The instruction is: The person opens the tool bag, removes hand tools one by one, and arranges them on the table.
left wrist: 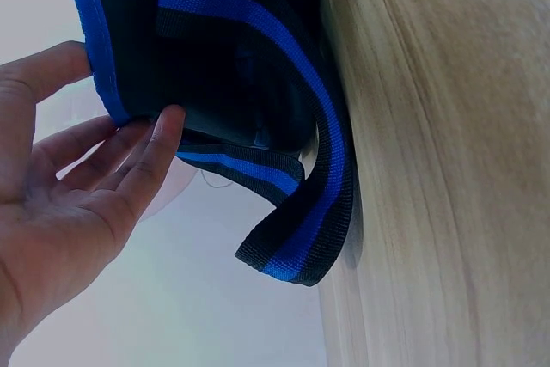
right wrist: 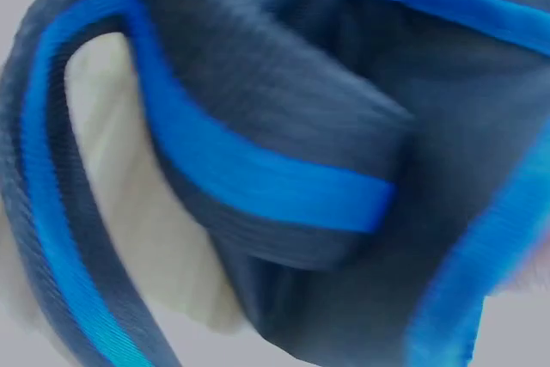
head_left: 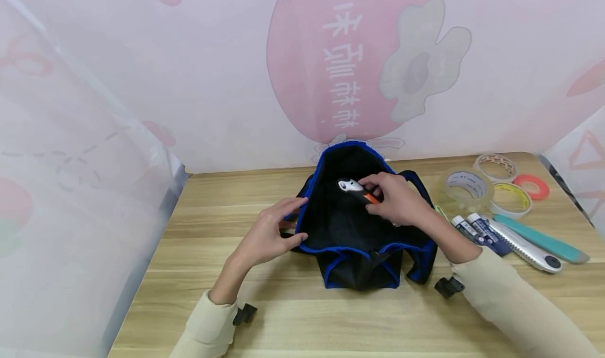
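A black bag with blue edging (head_left: 359,274) stands on the table with its mouth spread wide. At its left rim, my left hand (head_left: 269,229) holds the edge between thumb and fingers. The left wrist view shows that hand (left wrist: 77,178) beside the blue trim, with a black-and-blue strap (left wrist: 322,169) curving down near it. Over the bag's mouth my right hand (head_left: 394,198) grips a black-and-orange handheld tool (head_left: 361,191) with a silver head; its exact kind is unclear. In the right wrist view, a blurred strap (right wrist: 284,182) and the bag's side fill most of the picture.
To the bag's right lie several tape rolls (head_left: 465,187), two glue sticks (head_left: 477,227), a silver box cutter (head_left: 527,248) and a teal cutter-like tool (head_left: 543,237). A pink-and-white printed cloth (head_left: 212,85) hangs behind the wooden table (head_left: 227,185).
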A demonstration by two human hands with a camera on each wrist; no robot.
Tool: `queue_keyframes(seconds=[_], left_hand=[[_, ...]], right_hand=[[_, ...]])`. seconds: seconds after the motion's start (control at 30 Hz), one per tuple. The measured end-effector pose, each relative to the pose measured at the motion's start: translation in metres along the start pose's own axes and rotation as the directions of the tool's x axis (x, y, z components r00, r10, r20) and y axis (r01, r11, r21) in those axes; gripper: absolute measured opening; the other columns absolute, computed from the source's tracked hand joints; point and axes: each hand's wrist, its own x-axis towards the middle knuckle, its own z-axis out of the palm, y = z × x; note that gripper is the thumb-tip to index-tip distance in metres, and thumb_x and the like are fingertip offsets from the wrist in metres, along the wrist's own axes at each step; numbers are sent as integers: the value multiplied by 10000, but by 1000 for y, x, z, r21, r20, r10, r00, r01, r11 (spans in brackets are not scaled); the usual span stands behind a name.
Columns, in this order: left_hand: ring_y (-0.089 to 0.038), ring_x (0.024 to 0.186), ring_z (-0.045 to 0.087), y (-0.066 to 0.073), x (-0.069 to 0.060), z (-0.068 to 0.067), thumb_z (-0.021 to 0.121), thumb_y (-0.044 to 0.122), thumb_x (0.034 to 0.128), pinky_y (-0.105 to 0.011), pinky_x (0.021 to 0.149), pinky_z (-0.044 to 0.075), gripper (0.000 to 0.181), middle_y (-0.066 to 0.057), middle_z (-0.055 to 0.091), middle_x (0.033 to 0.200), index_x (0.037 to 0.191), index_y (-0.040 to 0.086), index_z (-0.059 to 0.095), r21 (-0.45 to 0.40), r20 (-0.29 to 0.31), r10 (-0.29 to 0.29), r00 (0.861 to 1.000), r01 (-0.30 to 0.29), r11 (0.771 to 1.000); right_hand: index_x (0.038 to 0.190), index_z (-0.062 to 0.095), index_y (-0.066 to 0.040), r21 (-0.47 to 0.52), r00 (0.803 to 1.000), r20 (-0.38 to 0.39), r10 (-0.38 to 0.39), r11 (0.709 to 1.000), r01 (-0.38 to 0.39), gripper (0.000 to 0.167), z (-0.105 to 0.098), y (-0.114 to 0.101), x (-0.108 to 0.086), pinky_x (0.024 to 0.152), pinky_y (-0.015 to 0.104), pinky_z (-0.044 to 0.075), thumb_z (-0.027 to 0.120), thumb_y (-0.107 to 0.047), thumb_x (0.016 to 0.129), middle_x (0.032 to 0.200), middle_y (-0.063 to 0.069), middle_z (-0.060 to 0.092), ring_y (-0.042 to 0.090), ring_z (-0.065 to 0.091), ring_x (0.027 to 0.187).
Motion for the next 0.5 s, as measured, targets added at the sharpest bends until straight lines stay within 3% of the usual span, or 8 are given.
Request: queue_keyframes(seconds=[0.17,0.37,0.5], left_hand=[[-315,1204,711,0,-1,0,859,22,889,-476,914,671,761,-161,591,1533,1575,73,535,-10,-3,1,1000,-1,1000],[-315,1194,711,-2,-1,1,856,35,897,-455,909,675,746,-151,593,1527,1572,70,539,-4,-3,0,1000,0,1000],[-320,1184,716,-3,0,1,852,45,903,-434,911,676,736,-138,593,1525,1570,77,542,-4,5,-14,1000,14,1000]], right_hand=[[1383,681,7,22,1000,-19,-14,1000,15,517,-18,-9,-12,860,429,633,832,-24,889,1205,179,733,298,701,1039],[1403,666,4,69,999,-51,-13,997,16,530,-40,-9,-29,716,244,574,821,2,897,1154,179,718,287,658,1016],[1407,673,-31,75,996,-88,2,997,5,536,-55,-2,-44,647,208,523,823,11,894,1156,168,705,288,634,1024]])
